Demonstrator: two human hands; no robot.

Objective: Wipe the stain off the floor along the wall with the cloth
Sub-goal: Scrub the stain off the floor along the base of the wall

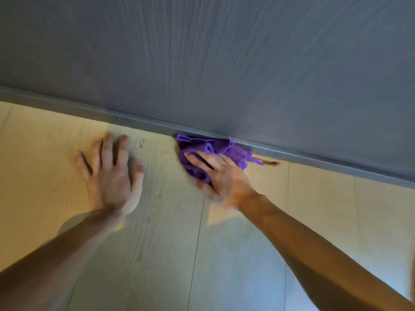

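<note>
A crumpled purple cloth [208, 149] lies on the pale wood floor [157, 221], pushed up against the grey baseboard [143, 122]. My right hand [221, 176] presses flat on top of the cloth, fingers pointing left, and is blurred. A brown stain [268, 162] streaks the floor just right of the cloth, along the baseboard; a thin brown edge also shows at the cloth's left side. My left hand [112, 173] rests flat on the floor to the left, fingers spread, holding nothing.
A grey textured wall [224, 63] fills the upper half of the view. A few small dark specks [141, 143] mark the floor between my hands. Plank seams run across the floor toward me.
</note>
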